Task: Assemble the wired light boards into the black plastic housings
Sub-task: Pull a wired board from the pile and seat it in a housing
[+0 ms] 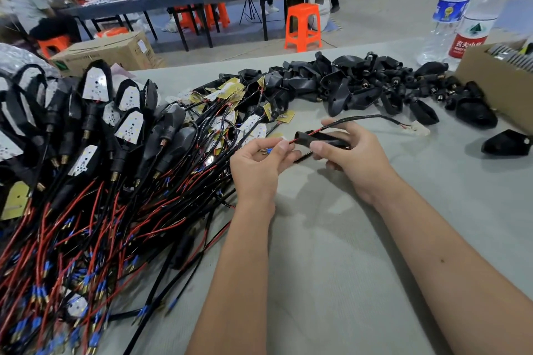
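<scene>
Grey table (331,282), one. Heap of assembled wired units (86,167) at left, too many to count. Pile of empty black housings (360,81) at far edge, uncountable. Two water bottles (473,11), far right.

Right hand (350,154) grips one black housing (320,138) above table centre, long axis left-right, stem opening pointing left. Left hand (261,160) pinches red wire (300,137) at opening. One small light board (419,127) trails right on cable.

On the bench (331,282), wired boards (86,181) lie left, housings (360,81) behind, bottles (467,8) and box (496,86) far right.
</scene>
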Available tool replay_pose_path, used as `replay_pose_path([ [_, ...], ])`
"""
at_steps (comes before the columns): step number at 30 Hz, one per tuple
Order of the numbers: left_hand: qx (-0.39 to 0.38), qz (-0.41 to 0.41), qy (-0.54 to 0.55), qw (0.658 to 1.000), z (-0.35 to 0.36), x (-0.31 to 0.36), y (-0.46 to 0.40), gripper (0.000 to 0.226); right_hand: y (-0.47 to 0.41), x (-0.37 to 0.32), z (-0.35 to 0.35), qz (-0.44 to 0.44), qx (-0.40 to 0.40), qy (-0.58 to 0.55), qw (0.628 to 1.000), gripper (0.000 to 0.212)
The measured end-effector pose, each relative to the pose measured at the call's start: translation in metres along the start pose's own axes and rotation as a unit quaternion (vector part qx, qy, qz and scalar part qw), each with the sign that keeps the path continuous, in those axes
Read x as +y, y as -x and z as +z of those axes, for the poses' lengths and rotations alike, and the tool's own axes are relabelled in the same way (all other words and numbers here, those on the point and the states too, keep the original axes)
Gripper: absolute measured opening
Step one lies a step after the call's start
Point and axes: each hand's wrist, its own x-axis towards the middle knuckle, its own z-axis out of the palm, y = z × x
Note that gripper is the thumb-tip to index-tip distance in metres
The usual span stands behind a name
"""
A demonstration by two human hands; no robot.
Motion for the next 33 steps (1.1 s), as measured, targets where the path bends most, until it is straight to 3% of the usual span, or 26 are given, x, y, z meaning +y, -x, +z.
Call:
replay_pose_path([
  [6, 0.024, 0.021, -0.006, 0.999, -0.013, 0.014, -0.005, 0.009, -0.007, -0.001, -0.010, 0.048, 0.038, -0.228, 0.972, 0.041],
  [11, -0.005, 0.022, -0.052, 0.998, -0.022, 0.020, -0.006, 0.010, -0.007, 0.000, -0.008, 0.062, 0.056, -0.311, 0.947, 0.022],
  [14, 0.023, 0.034, -0.041, 0.998, -0.028, 0.027, -0.009, 0.011, -0.009, -0.007, -0.010, 0.074, 0.100, -0.409, 0.904, 0.011],
  [18, 0.090, 0.072, -0.021, 0.993, -0.041, 0.035, -0.016, 0.014, -0.010, -0.007, -0.015, 0.061, 0.144, -0.495, 0.855, 0.014],
  [21, 0.119, 0.132, -0.059, 0.982, -0.042, 0.035, -0.017, 0.013, -0.010, -0.006, -0.011, 0.067, 0.153, -0.479, 0.862, 0.025],
  [24, 0.181, 0.174, -0.064, 0.966, -0.046, 0.038, -0.020, 0.015, -0.012, -0.005, -0.018, 0.069, 0.161, -0.475, 0.862, 0.020],
  [30, 0.285, 0.192, -0.079, 0.936, -0.064, 0.052, -0.022, 0.016, -0.014, -0.001, -0.024, 0.015, 0.119, -0.313, 0.942, 0.040],
  [32, 0.317, 0.203, -0.178, 0.909, -0.066, 0.052, -0.018, 0.021, -0.011, -0.001, -0.021, 0.005, 0.103, -0.255, 0.961, 0.044],
  [33, 0.339, 0.218, -0.272, 0.874, -0.064, 0.051, -0.014, 0.026, -0.010, -0.001, -0.020, -0.001, 0.092, -0.227, 0.969, 0.044],
])
